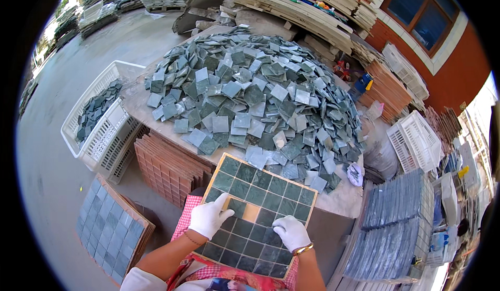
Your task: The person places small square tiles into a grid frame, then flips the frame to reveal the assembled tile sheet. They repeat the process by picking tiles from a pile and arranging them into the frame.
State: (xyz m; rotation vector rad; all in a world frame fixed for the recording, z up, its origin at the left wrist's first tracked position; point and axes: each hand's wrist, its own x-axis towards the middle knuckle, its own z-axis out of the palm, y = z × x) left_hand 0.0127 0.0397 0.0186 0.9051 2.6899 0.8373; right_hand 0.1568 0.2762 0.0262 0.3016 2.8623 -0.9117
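A wooden-framed tray (221, 162) of square dark green stone tiles lies tilted across my lap. My left hand (207, 218), in a white glove, is over its left side with thumb and index finger apart, beside a loose-looking tile (237, 207). Bare wood shows at that tile's left edge. A bare tan square (251, 213) lies to its right. My right hand (291, 232), also gloved, rests over the tray's right side with curled fingers; anything between the fingertips is hidden.
Ahead, a large heap of loose stone tiles (250, 93) covers a table (333, 200). White crates (101, 134) with tiles and red grid trays (169, 168) stand left. A tiled panel (109, 223) is at lower left, stacked grey-blue panels (393, 223) at right.
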